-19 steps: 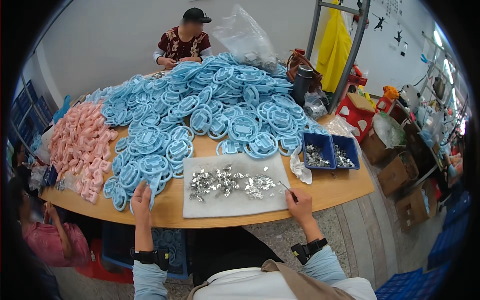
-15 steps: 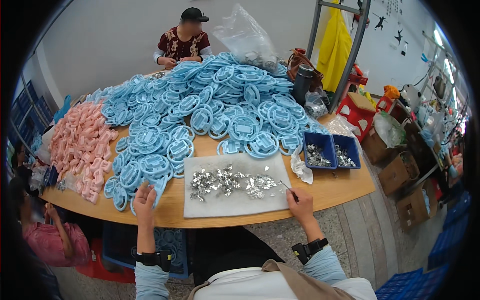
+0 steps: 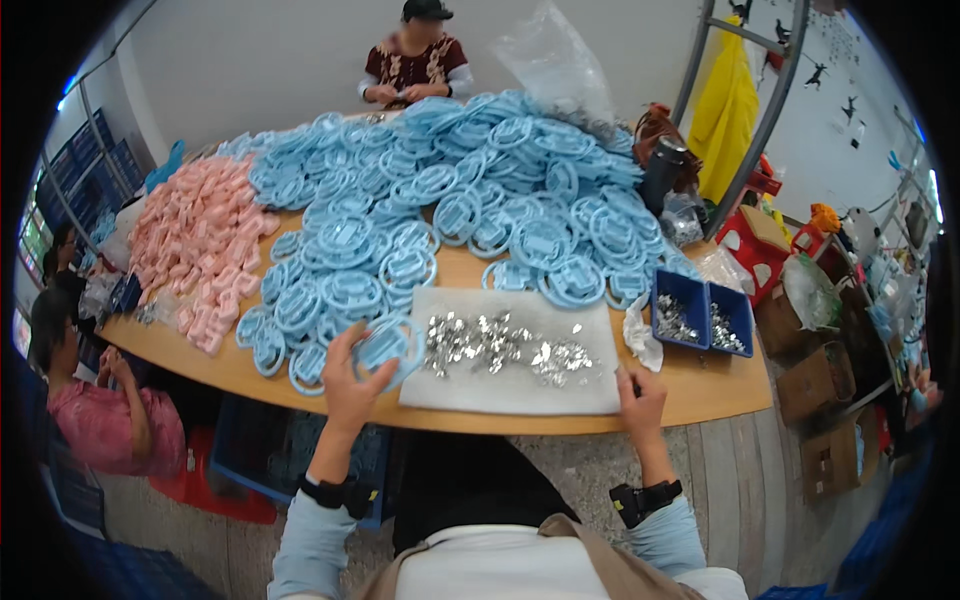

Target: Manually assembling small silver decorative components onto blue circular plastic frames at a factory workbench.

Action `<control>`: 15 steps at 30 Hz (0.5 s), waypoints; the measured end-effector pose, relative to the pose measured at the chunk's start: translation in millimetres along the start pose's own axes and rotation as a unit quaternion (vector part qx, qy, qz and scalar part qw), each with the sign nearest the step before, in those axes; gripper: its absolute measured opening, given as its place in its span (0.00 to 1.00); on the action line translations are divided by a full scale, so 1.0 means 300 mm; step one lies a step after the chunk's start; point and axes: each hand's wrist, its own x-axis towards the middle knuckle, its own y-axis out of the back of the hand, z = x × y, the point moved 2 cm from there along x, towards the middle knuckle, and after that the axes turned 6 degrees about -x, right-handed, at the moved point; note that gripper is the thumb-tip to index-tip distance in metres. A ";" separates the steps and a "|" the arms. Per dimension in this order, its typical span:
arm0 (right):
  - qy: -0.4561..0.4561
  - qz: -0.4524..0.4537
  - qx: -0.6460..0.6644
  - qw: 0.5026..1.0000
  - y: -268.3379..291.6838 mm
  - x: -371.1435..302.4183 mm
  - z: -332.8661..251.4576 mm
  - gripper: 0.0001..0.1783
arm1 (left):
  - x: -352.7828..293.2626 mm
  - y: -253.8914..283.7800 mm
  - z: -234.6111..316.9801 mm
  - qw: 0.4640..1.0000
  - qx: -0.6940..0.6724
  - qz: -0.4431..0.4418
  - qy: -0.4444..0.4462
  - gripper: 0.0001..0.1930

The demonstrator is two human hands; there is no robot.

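Observation:
Between the thumb and fingers of my left hand (image 3: 352, 392) is a round light-blue plastic frame (image 3: 388, 350), held at the left edge of a white foam pad (image 3: 500, 396). Small shiny metal pieces (image 3: 480, 340) lie on the pad in loose heaps. My right hand (image 3: 643, 400) is closed at the pad's right edge around a slim dark tool (image 3: 637, 388), mostly hidden by the fingers. A large pile of similar blue frames (image 3: 430, 190) covers the table beyond my left hand.
Pink plastic parts (image 3: 195, 240) are heaped at the left. Two blue bins (image 3: 703, 347) with metal pieces stand right of the pad beside a crumpled white tissue (image 3: 643, 336). A dark flask (image 3: 662, 172) stands behind. One person sits across the table, others at the left.
My left hand has taken a blue frame from the pile's near edge and brought it to the pad. My right hand has drawn to the pad's edge. The whole view has shifted.

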 end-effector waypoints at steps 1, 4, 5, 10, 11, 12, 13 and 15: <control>-0.006 -0.032 0.006 0.999 0.003 0.017 -0.024 0.09 | 0.001 -0.023 0.036 0.998 0.027 -0.020 -0.048 0.31; -0.040 -0.173 0.111 0.978 -0.042 0.040 -0.134 0.11 | -0.002 -0.087 0.104 0.984 0.080 -0.043 -0.153 0.33; -0.022 -0.194 0.141 0.971 -0.079 0.035 -0.178 0.11 | -0.009 -0.090 0.127 0.987 0.062 -0.043 -0.143 0.32; -0.028 -0.265 0.256 0.929 -0.254 0.023 -0.312 0.14 | -0.031 -0.133 0.150 0.984 0.031 -0.074 -0.161 0.34; -0.089 -0.307 0.290 0.902 -0.273 0.022 -0.332 0.14 | -0.038 -0.135 0.158 0.982 0.038 -0.080 -0.168 0.35; -0.149 -0.347 0.322 0.868 -0.281 0.020 -0.358 0.15 | -0.050 -0.141 0.161 0.982 0.033 -0.082 -0.166 0.35; -0.209 -0.382 0.352 0.829 -0.290 0.013 -0.371 0.15 | -0.063 -0.149 0.164 0.982 0.027 -0.086 -0.164 0.35; -0.225 -0.398 0.393 0.798 -0.335 -0.003 -0.350 0.15 | -0.086 -0.152 0.155 0.981 0.025 -0.098 -0.166 0.36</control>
